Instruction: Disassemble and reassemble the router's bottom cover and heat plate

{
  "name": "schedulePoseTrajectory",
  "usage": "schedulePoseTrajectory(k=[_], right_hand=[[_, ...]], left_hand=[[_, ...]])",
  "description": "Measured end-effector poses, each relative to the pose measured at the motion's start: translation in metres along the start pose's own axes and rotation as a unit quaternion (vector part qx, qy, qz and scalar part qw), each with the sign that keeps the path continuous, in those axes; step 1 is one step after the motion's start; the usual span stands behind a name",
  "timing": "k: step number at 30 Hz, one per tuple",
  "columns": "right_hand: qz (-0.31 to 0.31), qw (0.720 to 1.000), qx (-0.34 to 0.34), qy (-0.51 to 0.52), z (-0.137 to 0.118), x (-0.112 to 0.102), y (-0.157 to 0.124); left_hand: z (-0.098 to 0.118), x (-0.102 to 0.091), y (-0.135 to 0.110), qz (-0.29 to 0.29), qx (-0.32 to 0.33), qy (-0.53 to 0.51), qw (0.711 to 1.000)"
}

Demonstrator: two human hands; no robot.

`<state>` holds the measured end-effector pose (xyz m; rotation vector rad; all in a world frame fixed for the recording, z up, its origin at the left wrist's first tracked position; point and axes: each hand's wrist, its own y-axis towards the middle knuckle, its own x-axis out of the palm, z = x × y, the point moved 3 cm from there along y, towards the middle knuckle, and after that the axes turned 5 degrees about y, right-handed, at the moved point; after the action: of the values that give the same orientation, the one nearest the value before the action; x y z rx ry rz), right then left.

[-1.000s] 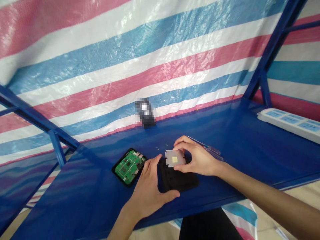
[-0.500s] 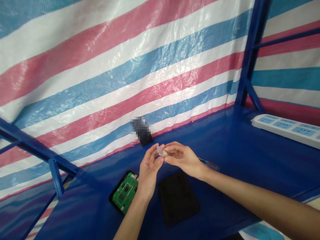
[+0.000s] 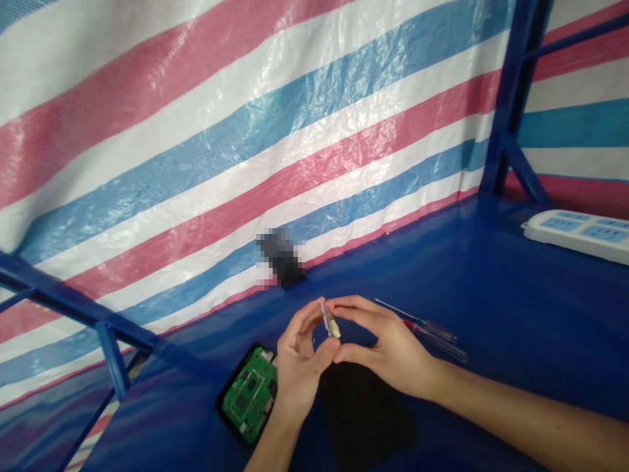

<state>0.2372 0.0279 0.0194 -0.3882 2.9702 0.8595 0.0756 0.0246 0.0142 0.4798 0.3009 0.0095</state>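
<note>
A pink, white and blue striped woven plastic tarpaulin (image 3: 246, 151) hangs behind a workbench covered in glossy blue sheeting (image 3: 491, 288), held by a blue steel frame (image 3: 515, 98) with a diagonal strut at each end. A white power strip with blue socket panels (image 3: 574, 235) lies at the far right of the bench, and a dark object, too blurred to identify, (image 3: 280, 257) stands against the back edge. Nearer the person, a green circuit board in a black rectangular tray (image 3: 248, 396) sits just beside a black foam pad (image 3: 366, 419), and two thin screwdrivers with clear handles (image 3: 432, 331) lie beyond the right hand. Both forearms reach in from below and the right, raised above the bench. The left hand (image 3: 299, 364) and right hand (image 3: 386, 347) curve toward each other, their thumbs nearly meeting to form a loose ring. Their fingertips pinch a small thin metal plate with a pale yellow patch (image 3: 331, 324) from either side, holding it upright and nearly edge-on in the air above the black foam pad.
</note>
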Motion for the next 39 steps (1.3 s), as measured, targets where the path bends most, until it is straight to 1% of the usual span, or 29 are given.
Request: schedulePoseTrajectory(k=[3, 6, 9, 13, 16, 19, 23, 29, 33, 36, 39], right_hand=[[0.026, 0.997, -0.025, -0.062, -0.001, -0.005, 0.0], [0.049, 0.995, -0.008, -0.083, -0.002, -0.008, 0.002], [0.044, 0.996, 0.041, -0.07, 0.001, -0.008, 0.005], [-0.011, 0.992, 0.129, -0.008, 0.012, -0.007, 0.008], [-0.036, 0.986, 0.161, 0.031, 0.015, -0.008, 0.009], [-0.028, 0.984, 0.167, 0.046, 0.014, -0.011, 0.012], [-0.001, 0.982, 0.179, 0.058, 0.014, -0.017, 0.017], [0.046, 0.981, 0.179, 0.054, 0.015, -0.03, 0.023], [0.067, 0.981, 0.179, 0.037, 0.014, -0.036, 0.025], [0.061, 0.981, 0.182, 0.035, 0.011, -0.035, 0.025], [0.037, 0.981, 0.186, 0.047, 0.006, -0.03, 0.022]], left_hand=[[0.001, -0.005, 0.002, 0.04, 0.024, 0.074, 0.996], [0.003, -0.01, 0.002, 0.058, 0.067, 0.175, 0.981], [0.006, -0.007, 0.001, 0.032, 0.119, 0.255, 0.959], [0.009, -0.001, -0.002, -0.012, 0.174, 0.32, 0.931], [0.012, 0.0, -0.003, -0.026, 0.202, 0.354, 0.913], [0.014, -0.002, -0.003, -0.026, 0.213, 0.38, 0.9], [0.012, -0.008, 0.0, -0.009, 0.212, 0.403, 0.89], [0.007, -0.018, 0.005, 0.022, 0.228, 0.403, 0.886], [0.004, -0.022, 0.008, 0.036, 0.234, 0.383, 0.893], [0.004, -0.021, 0.007, 0.025, 0.228, 0.367, 0.902], [0.009, -0.016, 0.003, 0.01, 0.225, 0.37, 0.901]])
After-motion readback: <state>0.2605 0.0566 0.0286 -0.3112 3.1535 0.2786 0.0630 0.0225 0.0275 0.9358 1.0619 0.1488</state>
